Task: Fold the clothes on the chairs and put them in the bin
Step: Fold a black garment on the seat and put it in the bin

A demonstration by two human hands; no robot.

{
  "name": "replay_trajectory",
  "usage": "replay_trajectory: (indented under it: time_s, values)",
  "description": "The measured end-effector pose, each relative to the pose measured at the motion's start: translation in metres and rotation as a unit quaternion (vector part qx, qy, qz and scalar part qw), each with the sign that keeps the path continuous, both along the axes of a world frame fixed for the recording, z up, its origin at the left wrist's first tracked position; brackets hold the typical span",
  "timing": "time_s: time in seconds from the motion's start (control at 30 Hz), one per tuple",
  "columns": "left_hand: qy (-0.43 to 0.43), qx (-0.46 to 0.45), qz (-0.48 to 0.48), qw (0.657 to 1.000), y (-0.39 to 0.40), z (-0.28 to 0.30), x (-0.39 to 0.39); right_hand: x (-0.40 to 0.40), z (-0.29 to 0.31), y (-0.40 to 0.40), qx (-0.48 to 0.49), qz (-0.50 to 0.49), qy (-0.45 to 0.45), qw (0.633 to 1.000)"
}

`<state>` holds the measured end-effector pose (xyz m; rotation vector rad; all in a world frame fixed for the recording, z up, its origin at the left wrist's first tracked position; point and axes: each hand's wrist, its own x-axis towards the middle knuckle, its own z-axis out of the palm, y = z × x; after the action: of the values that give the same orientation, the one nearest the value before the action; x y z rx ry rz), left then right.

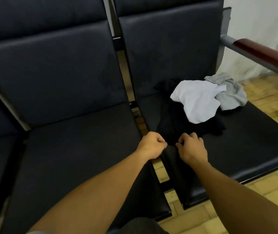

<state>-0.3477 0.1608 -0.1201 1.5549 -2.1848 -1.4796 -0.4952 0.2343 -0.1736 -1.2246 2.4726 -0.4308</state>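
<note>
1. Left hand [152, 144] and right hand [192, 149], fingers curled, both apparently pinching the near hem of the black garment [182, 122]; grip partly hidden.
2. Garment runs away from hands along right chair seat [246, 141].
3. White garment [195, 100] lies atop its far end; grey garment [231, 93] just beyond.
4. Bin not visible.

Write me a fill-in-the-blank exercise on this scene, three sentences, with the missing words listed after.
1. Both the left hand and the right hand grip the near edge of the ____ garment.
2. The white garment lies partly on top of the black one, and the ____ garment lies at the white one's far right.
3. All three garments sit on the right-hand chair seat; the seat to its left holds ____ clothes.

Missing words: black; grey; no
</note>
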Motion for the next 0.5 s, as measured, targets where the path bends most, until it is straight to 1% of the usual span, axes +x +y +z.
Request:
replay_trajectory:
  time_s: [0.03, 0.07, 0.1, 0.13, 0.2, 0.27, 0.33, 0.47, 0.5]
  values:
    - [0.001, 0.000, -0.001, 1.000, 0.000, 0.000, 0.003, 0.000, 0.000, -0.004, -0.014, -0.004, -0.008, 1.000]
    - [0.005, 0.001, -0.002, 1.000, -0.002, 0.002, 0.006, 0.001, 0.005, -0.007, -0.043, -0.021, -0.036, 0.998]
    - [0.008, 0.001, -0.004, 1.000, -0.004, 0.006, 0.008, 0.002, 0.013, -0.012, -0.082, -0.054, -0.087, 0.991]
    - [0.014, 0.000, -0.005, 1.000, -0.006, 0.012, 0.009, 0.003, 0.024, -0.018, -0.132, -0.098, -0.145, 0.976]
    - [0.033, -0.012, -0.009, 0.999, -0.012, 0.031, 0.012, 0.002, 0.060, -0.037, -0.250, -0.189, -0.250, 0.916]
    - [0.057, -0.027, -0.012, 0.998, -0.016, 0.055, 0.011, -0.007, 0.105, -0.061, -0.351, -0.248, -0.304, 0.850]
    - [0.093, -0.045, -0.007, 0.995, -0.020, 0.086, 0.008, -0.016, 0.167, -0.080, -0.433, -0.261, -0.332, 0.797]
    - [0.191, -0.076, 0.016, 0.979, -0.026, 0.170, 0.007, -0.023, 0.291, -0.080, -0.512, -0.221, -0.321, 0.765]
    - [0.210, -0.072, 0.016, 0.975, -0.027, 0.184, 0.005, -0.026, 0.306, -0.077, -0.517, -0.216, -0.320, 0.764]
